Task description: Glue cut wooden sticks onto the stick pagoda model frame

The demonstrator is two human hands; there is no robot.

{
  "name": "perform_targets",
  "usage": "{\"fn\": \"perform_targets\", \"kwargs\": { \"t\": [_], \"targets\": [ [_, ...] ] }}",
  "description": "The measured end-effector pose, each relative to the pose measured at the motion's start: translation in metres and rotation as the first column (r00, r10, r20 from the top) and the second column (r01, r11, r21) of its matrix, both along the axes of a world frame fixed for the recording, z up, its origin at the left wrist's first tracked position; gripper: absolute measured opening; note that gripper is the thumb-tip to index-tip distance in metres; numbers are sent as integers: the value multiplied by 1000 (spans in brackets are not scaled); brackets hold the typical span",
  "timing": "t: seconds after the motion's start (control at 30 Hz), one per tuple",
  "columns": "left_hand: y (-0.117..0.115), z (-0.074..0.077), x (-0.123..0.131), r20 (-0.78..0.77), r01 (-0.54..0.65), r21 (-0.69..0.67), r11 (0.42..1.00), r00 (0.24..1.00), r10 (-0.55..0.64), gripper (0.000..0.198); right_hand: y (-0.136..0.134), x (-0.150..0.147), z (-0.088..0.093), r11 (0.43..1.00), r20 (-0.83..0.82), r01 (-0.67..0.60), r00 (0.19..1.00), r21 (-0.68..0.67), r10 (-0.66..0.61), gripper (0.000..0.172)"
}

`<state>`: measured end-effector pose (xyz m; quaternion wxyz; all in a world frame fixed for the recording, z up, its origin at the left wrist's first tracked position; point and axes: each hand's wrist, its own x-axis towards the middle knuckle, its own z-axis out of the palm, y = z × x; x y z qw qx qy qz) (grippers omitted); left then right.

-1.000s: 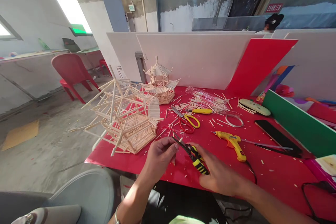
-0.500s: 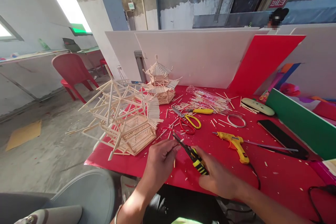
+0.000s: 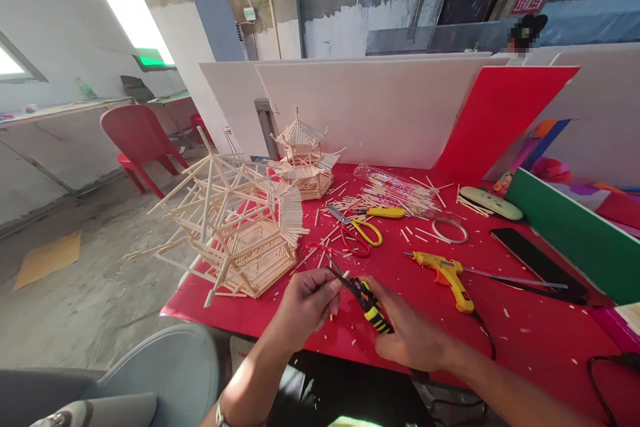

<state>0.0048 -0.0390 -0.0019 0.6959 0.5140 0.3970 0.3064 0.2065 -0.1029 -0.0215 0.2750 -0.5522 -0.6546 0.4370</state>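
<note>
Head view, lower centre: left hand (image 3: 304, 303), fingers pinched together, has moved up to the cutters (image 3: 369, 298) gripped by the right hand (image 3: 411, 337).

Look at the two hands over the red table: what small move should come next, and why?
Probably squeeze the handles to snip. The right hand grips the yellow-and-black cutters, blades slightly apart; the left hand pinches a thin stick at the blade tips. Whether it sits fully between them is unclear.

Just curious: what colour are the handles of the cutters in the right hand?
The cutters have yellow-and-black handles; head view.
</note>
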Motion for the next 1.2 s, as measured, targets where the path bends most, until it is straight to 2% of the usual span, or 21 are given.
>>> {"fn": "perform_targets", "kwargs": {
  "t": [0.1, 0.17, 0.23, 0.37, 0.5, 0.67, 0.87, 0.97, 1.03, 1.2],
  "targets": [
    [3, 4, -6, 185, 155, -223, 962, 976, -115, 35, 0, 2, -2, 993, 35, -27, 999, 119, 23, 72],
    [4, 4, -9, 265, 225, -294, 929, 953, -147, 34, -1, 2, -6, 990, 47, -43, 998, 137, 37, 66],
    [4, 2, -10, 295, 218, -315, 924, 948, -123, 33, -3, 1, -10, 993, 45, -26, 999, 114, 21, 63],
    [3, -7, -10, 300, 153, -295, 943, 952, -61, 34, -2, -4, -7, 1000, -22, -19, 1000, 12, 20, 68],
    [5, -8, -14, 306, 168, -290, 942, 949, -75, 34, 2, -6, 1, 997, -111, -71, 991, -10, 69, 76],
    [8, -2, -21, 229, 119, -227, 967, 971, -66, 34, -1, -3, 2, 988, -143, -41, 990, -146, 20, 65],
    [7, -7, -21, 75, 21, -97, 995, 997, -14, 41, -7, -8, 6, 976, -110, 0, 994, -216, -24, 50],
    [5, -8, -21, 54, 7, -47, 999, 999, -4, 43, -13, -11, 7, 920, -248, -17, 965, -392, -87, 53],
    [3, -9, -20, 51, -10, -39, 999, 999, 12, 43, -16, -12, 5, 870, -389, -73, 910, -488, -142, 56],
    [1, -13, -21, 35, -19, -36, 999, 999, 21, 45, -21, -16, -3, 781, -571, -175, 777, -599, -264, 50]
  ]
}}
